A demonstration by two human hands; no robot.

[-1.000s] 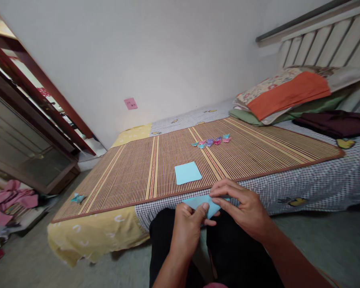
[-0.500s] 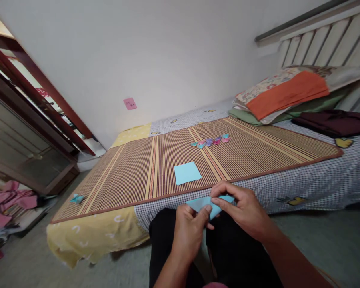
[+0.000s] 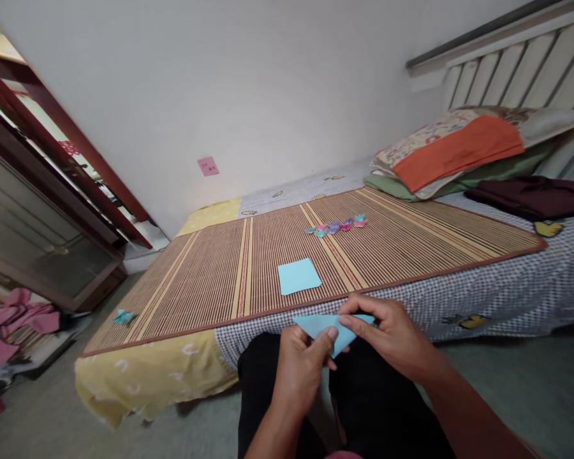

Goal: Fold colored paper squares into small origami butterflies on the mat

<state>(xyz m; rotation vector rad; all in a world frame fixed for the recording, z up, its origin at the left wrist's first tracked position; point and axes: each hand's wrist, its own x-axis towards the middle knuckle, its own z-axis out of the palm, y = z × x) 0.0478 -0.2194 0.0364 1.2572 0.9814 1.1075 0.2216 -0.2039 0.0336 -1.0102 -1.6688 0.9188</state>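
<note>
A light blue sheet of paper (image 3: 317, 325), folded into a triangle, is held between both hands above my knees. My left hand (image 3: 300, 363) pinches its lower left part, with the thumb lying on top. On its right side, my right hand (image 3: 385, 331) grips the upper edge between thumb and fingers. Parts of the paper are hidden behind the fingers. Just beyond my hands, a square stack of light blue paper (image 3: 299, 276) lies on the striped mat. Farther back sits a row of several small folded paper pieces (image 3: 335, 227) in pink, purple and blue.
The striped mat (image 3: 201, 274) covers much of the bed. A single blue folded piece (image 3: 123, 317) lies at its left corner. Pillows (image 3: 459, 156) and a dark folded cloth (image 3: 530, 194) are at the right. A pink note (image 3: 207, 166) is on the wall.
The right hand's fingers have shifted slightly to the right and down along the paper's upper edge. Both hands keep hold of the paper.
</note>
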